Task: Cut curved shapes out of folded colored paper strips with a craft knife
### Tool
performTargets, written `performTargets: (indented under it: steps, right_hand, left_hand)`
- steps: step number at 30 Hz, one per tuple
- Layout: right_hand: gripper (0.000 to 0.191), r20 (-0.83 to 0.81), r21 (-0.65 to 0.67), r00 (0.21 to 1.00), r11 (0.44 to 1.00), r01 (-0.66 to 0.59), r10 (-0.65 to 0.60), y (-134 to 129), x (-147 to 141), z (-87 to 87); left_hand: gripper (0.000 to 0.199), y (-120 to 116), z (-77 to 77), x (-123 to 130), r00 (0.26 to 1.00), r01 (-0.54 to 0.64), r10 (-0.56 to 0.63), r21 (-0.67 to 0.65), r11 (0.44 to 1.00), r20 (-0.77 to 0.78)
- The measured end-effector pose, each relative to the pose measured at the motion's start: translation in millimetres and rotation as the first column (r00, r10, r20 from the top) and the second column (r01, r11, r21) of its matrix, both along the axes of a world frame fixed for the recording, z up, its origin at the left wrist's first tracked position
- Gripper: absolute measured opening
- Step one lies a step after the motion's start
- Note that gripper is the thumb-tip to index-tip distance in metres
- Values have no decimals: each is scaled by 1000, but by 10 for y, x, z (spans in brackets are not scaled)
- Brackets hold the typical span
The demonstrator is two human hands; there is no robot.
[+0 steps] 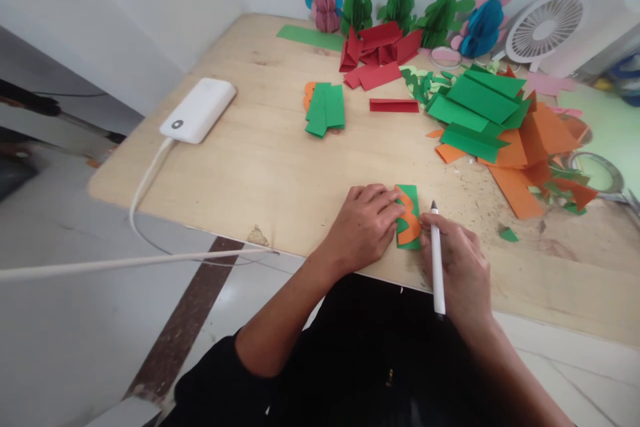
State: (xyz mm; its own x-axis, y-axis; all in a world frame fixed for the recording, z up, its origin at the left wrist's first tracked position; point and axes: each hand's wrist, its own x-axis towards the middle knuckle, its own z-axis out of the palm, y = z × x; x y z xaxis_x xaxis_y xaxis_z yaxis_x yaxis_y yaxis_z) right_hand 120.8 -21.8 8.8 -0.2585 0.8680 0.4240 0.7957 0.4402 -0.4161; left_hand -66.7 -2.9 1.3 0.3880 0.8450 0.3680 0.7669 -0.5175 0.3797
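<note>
A strip of green paper lies near the front edge of the table, with an orange paper cutout of scalloped shape on top of it. My left hand lies over their left side, its outstretched fingertips pressing the cutout down. My right hand is closed around a white pen, whose dark tip points away from me, off the paper. The fingertips of that hand are beside the right edge of the green strip. My left thumb is hidden.
Green paper pieces lie ahead, near a folded red strip. Green folded cards, orange paper and scissors are at right. Paper figures and a fan line the back; a white power bank sits left.
</note>
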Motion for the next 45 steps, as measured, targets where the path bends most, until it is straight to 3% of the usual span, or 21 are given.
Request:
performTargets:
  steps: [21,45]
  right_hand:
    - [20,-15,64,994,992,-107,108,14,1,-7]
    - [31,114,76,967,968,-239,229,-1,33,-2]
  left_hand:
    - [22,-4,6,-1,1000,1,0,-47,999,25]
    - [20,-6,12,6,999,0,1,-40,999,40]
